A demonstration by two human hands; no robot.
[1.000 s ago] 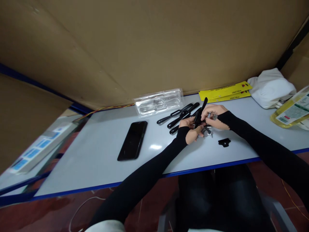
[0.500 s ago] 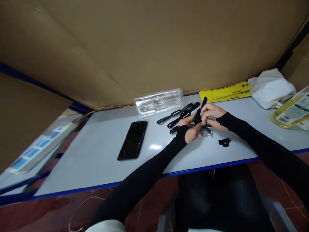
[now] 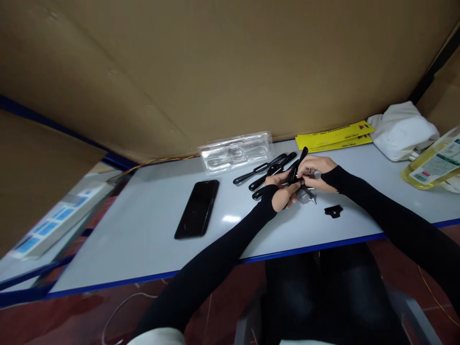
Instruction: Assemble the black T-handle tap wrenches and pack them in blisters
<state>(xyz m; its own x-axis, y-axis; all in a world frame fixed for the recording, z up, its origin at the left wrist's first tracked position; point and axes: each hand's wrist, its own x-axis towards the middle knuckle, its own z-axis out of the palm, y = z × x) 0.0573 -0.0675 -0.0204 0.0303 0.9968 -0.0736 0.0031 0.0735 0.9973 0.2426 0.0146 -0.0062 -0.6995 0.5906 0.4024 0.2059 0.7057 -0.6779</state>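
My left hand [image 3: 281, 190] is closed around a black spokeshave [image 3: 303, 154], one handle of which points up and away from me. The fingers of my right hand [image 3: 318, 168] are pinched at the middle of that tool, on something small that they mostly hide. Just under the hands lie small silvery metal parts [image 3: 311, 196], partly covered. A flat black notched plate [image 3: 334, 211] with a hole rests nearer the table's front edge. Several more black spokeshaves [image 3: 259, 168] lie to the left of my hands, overlapping in part.
A black phone [image 3: 197, 209] lies on the white table [image 3: 136, 215]. Behind are a clear plastic blister tray [image 3: 236, 152] and yellow cards [image 3: 334, 136]. At right stand a white cloth bundle [image 3: 402, 130] and a bottle of yellow liquid [image 3: 433, 165]. Cardboard [image 3: 215, 67] walls the back.
The spokeshave's raised handle has dipped slightly, and my right fingers have shifted a little at its middle. Both hands stay in the same place; the loose parts have not moved.
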